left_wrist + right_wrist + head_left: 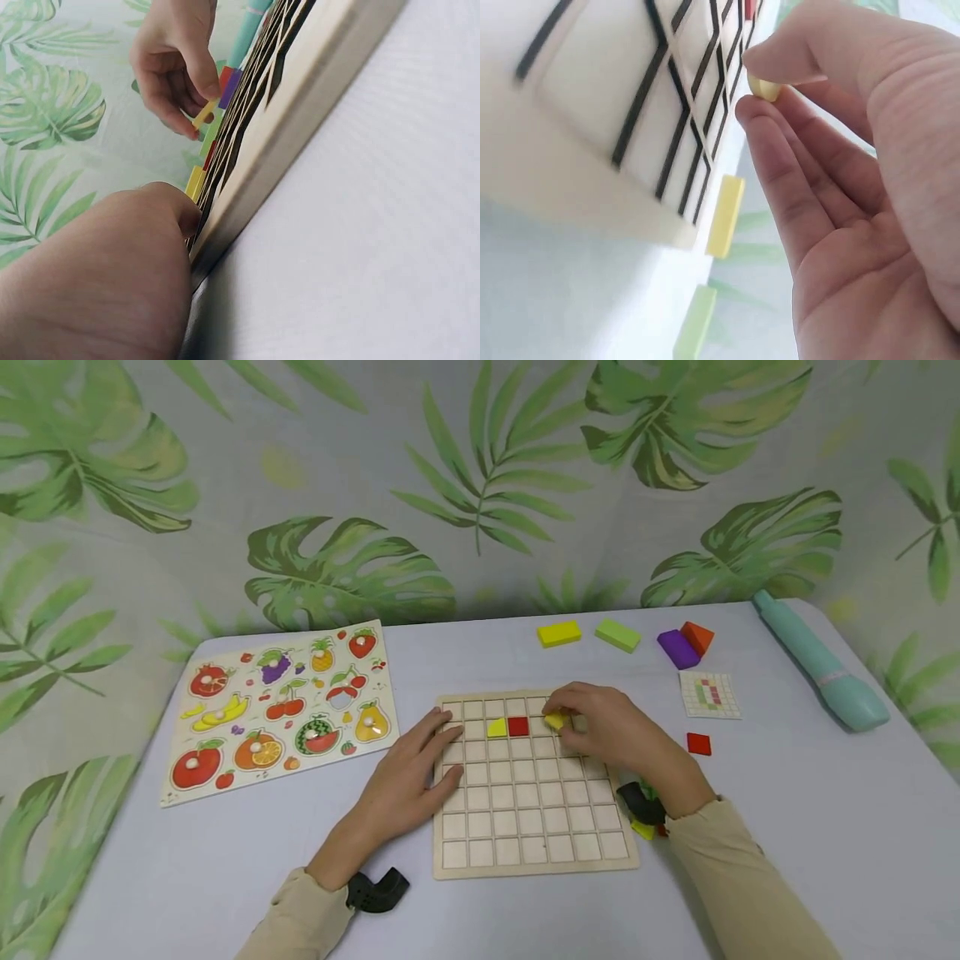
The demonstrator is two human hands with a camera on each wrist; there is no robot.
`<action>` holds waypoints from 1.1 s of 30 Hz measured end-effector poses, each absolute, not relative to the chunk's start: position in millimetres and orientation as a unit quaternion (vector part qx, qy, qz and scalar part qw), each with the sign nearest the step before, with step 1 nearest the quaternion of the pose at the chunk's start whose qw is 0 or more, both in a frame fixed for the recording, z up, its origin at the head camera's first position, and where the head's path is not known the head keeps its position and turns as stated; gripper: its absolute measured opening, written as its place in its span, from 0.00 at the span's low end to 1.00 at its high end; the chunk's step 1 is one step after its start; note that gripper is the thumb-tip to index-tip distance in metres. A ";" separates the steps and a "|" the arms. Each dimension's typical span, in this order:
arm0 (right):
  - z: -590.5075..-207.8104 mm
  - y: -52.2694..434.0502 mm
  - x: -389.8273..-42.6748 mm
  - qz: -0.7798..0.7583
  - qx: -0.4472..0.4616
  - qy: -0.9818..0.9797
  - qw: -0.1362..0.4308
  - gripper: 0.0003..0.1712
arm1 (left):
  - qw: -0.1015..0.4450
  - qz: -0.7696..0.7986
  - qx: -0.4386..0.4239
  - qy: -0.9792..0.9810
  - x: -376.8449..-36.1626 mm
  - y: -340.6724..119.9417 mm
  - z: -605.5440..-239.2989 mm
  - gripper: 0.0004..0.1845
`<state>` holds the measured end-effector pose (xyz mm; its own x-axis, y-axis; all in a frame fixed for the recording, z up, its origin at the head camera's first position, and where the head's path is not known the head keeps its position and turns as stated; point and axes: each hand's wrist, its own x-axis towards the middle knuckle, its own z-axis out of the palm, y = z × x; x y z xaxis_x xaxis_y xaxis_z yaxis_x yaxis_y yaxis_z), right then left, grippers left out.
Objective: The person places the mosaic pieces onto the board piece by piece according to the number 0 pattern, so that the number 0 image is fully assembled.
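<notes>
A wooden grid board [536,852] lies on the white table, its square cells framed by raised strips. Near its top edge sit a yellow tile [497,727] with a slanted side and, to the right, a red square tile [518,727]. Between thumb and fingers my right hand [611,720] pinches a small yellow tile [556,721] over the upper right cells; the right wrist view shows this yellow tile [765,88] partly covered by the thumb. My left hand [408,772] rests on the board's left edge, fingers spread.
A fruit puzzle board [247,689] lies at the left. Behind the grid are yellow [558,634], green [618,635], purple [678,649] and orange [697,637] blocks. To the right lie a pattern card [711,695], a red tile [699,744] and a teal bottle-shaped object [821,664].
</notes>
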<state>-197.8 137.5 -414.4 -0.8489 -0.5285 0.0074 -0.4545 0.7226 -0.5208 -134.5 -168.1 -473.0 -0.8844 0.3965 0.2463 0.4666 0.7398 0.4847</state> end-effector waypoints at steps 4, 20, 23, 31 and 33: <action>-418.1 132.1 -198.2 -0.266 -0.259 0.924 0.089 0.18 | 0.064 -0.275 -0.236 -0.930 -134.2 -168.9 -472.2 0.28; -419.7 136.3 -193.0 -0.283 -0.301 0.908 0.060 0.14 | 0.053 -0.265 -0.229 -0.935 -135.1 -169.4 -473.8 0.29; -420.0 135.9 -192.2 -0.284 -0.303 0.908 0.057 0.15 | 0.052 -0.266 -0.230 -0.935 -135.4 -169.3 -473.8 0.29; -419.9 130.5 -190.2 -0.259 -0.327 0.907 0.058 0.16 | 0.051 -0.268 -0.228 -0.935 -134.6 -168.8 -470.7 0.29; -419.7 130.3 -189.9 -0.264 -0.321 0.907 0.063 0.16 | 0.049 -0.270 -0.226 -0.935 -134.2 -168.8 -470.9 0.29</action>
<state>-189.9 130.3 -419.7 -0.7862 -0.6155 0.0547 -0.5488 0.6547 -0.5198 -134.2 -168.8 -470.9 -0.8928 0.3961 0.2146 0.4495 0.7518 0.4824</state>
